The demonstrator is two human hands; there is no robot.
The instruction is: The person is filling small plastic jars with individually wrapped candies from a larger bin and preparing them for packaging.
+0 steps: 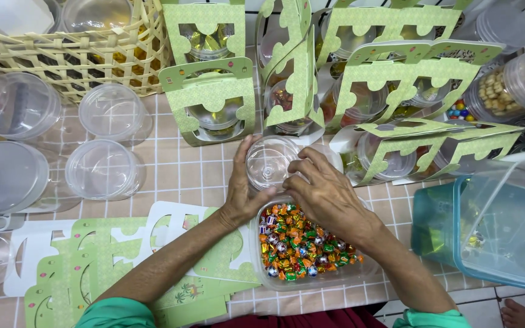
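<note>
My left hand (pixel 242 188) and my right hand (pixel 323 188) both grip a clear round plastic jar (pixel 270 161) with its lid on, held above the table between them. Just below the hands lies a clear rectangular container (pixel 311 276) full of colourful wrapped candies (pixel 299 246). The left hand wraps the jar's left side; the right hand's fingers rest on its right rim.
Green-and-white cardboard carriers (pixel 211 91) holding jars stand at the back. Flat unfolded carriers (pixel 86 267) lie at front left. Empty clear jars (pixel 104 170) sit at left, a wicker basket (pixel 80 54) at back left, a blue-lidded clear bin (pixel 499 231) at right.
</note>
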